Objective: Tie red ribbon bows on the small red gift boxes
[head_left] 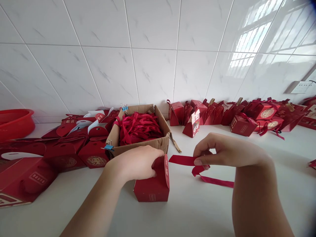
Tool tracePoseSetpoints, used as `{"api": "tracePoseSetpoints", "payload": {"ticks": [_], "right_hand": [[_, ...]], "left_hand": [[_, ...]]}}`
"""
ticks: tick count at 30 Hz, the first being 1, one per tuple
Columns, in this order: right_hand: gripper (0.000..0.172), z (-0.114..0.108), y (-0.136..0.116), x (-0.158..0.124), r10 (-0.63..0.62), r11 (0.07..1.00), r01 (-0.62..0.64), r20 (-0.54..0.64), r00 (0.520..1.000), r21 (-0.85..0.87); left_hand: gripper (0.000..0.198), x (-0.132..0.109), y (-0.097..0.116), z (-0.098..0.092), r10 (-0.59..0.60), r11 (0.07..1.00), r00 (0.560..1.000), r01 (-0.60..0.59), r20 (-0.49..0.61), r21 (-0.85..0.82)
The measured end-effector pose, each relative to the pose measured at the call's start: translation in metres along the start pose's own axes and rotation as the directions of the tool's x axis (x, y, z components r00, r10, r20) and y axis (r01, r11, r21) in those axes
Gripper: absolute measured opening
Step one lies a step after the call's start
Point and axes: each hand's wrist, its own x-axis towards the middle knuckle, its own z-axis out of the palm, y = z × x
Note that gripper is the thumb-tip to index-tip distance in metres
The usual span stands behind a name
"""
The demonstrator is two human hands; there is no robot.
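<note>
My left hand (pixel 138 163) is closed on the top of a small red gift box (pixel 153 191), which stands upright on the white table in front of me. Its fingertips are partly hidden behind the box's top flaps. To the right, my right hand (pixel 209 151) pinches a red ribbon (pixel 181 160) between thumb and fingers. One flat end of the ribbon points left, close to the box's top flap, while the other part loops below the hand and trails right behind my forearm.
Behind the box, a cardboard carton (pixel 142 147) holds a heap of red ribbons (pixel 140 128). Several red boxes (pixel 64 154) crowd the left. More boxes with ribbon loops (pixel 243 123) line the wall at right. A red plastic basin (pixel 16 123) stands far left.
</note>
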Motion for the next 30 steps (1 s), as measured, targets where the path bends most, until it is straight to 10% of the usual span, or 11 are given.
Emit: {"api": "tracePoseSetpoints", "payload": {"ticks": [30], "right_hand": [[0.024,0.0033,0.0035,0.0095,0.000,1.000,-0.002,0.047,0.999,0.028]], "left_hand": [[0.008,-0.0001,0.0007,-0.0018,-0.004,0.999,1.000,0.003,0.013,0.033]]}}
